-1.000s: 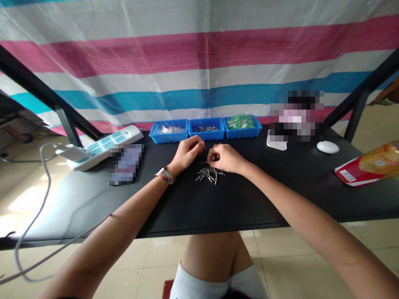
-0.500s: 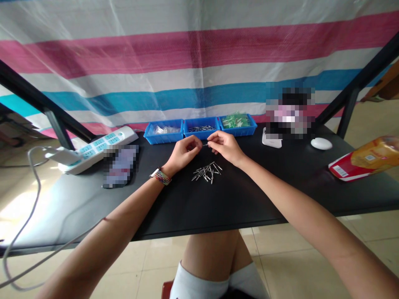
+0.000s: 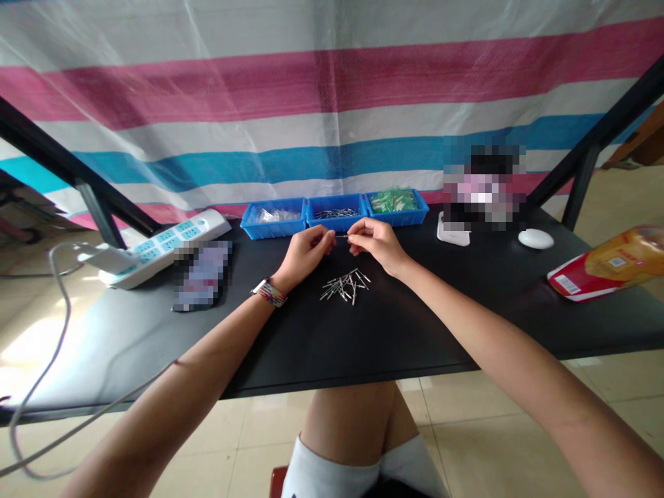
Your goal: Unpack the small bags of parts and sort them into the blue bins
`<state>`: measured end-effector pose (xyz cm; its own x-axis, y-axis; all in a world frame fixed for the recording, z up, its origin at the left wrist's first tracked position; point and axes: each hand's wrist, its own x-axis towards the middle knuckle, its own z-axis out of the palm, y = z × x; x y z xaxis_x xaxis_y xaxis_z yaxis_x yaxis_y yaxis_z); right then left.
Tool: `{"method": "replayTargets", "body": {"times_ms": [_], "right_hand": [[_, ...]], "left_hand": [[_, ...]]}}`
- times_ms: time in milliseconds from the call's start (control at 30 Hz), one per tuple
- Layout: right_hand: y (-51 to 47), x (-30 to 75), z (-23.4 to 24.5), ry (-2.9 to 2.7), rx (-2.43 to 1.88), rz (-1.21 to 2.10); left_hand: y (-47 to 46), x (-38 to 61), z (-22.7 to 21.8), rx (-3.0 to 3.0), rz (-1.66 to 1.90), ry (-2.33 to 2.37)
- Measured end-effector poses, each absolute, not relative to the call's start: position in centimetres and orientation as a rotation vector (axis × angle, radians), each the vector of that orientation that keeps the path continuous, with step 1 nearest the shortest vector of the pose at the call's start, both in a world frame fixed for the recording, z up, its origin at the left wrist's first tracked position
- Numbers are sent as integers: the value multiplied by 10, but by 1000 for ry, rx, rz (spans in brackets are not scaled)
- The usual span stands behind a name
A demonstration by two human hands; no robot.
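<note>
- My left fingers and right fingers pinch opposite ends of a thin metal pin, just in front of the middle blue tray.
- Loose metal pins lie on the desk, nearer me than that tray.

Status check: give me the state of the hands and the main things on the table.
Left hand: fingertips drawn together at the thin metal piece; grip unclear.
Right hand: pinching the thin metal piece.
Thin metal piece: between both hands' fingertips.
Loose metal pieces: heaped crisscross on the table.
Left blue bin: holding clear items.
Middle blue bin: holding metal parts.
Right blue bin: holding green items.
Power strip: white adapter plugged in.
</note>
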<state>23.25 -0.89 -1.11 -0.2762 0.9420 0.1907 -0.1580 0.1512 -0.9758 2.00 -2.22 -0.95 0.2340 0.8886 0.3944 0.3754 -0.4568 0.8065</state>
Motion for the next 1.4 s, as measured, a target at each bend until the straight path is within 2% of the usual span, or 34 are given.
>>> {"method": "replayTargets", "body": {"times_ms": [433, 1167, 1400], "right_hand": [[-3, 232, -17, -1381, -879, 1260], [-11, 233, -9, -1276, -827, 1398], [-1, 233, -5, -1180, -812, 1281]], "left_hand": [[-23, 18, -10, 1851, 1223, 1032], [-23, 19, -11, 1940, 1213, 1126], [-24, 19, -9, 1839, 1200, 1075]]}}
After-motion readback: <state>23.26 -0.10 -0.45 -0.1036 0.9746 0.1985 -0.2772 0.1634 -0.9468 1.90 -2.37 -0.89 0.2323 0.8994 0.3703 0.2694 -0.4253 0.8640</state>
